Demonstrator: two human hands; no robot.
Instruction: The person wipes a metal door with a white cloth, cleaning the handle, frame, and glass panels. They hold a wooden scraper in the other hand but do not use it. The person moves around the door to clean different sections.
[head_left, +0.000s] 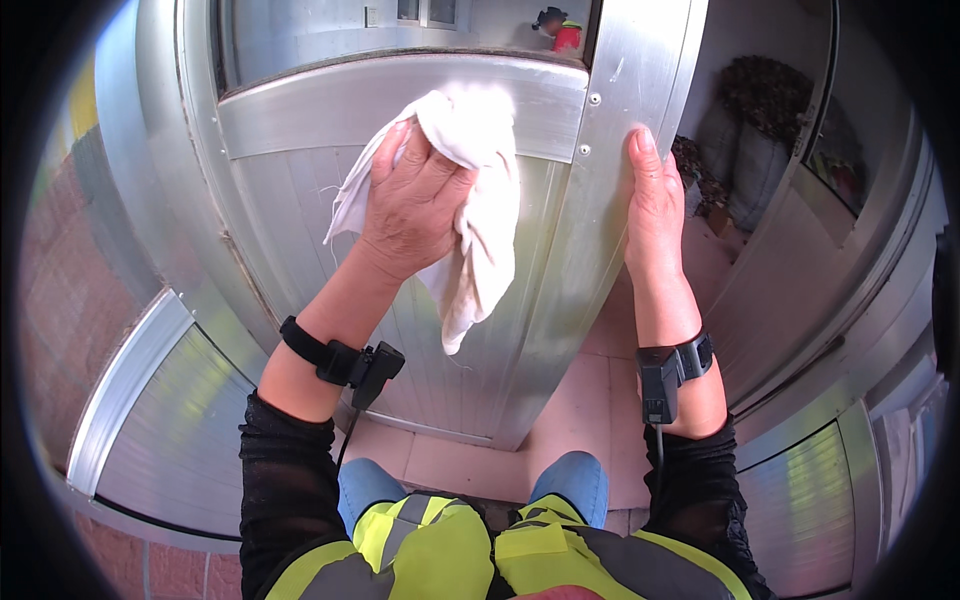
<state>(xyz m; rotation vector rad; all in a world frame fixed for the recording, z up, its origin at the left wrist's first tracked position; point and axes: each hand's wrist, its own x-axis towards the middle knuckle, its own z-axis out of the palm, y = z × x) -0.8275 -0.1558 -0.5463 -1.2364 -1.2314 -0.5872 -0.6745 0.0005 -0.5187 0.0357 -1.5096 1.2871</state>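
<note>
My left hand (416, 199) holds a white cloth (487, 180) against the lower part of a metal-framed door (300, 202). The cloth is bunched at the crossbar below the glass pane (337, 26), and a loose end hangs down over the ribbed panel. Frayed threads stick out from its edges. My right hand (655, 202) grips the free vertical edge of the door's stile (592, 225), thumb on the near face and fingers wrapped behind. Both wrists carry a black strapped device.
Right of the door is an opening onto a pinkish tiled floor (600, 397). Inside stand stuffed sacks (757, 165) with brown, leaf-like material on top. Another metal-framed door (810, 225) is at the right. A low metal panel (180, 420) stands at the left. The glass reflects a person.
</note>
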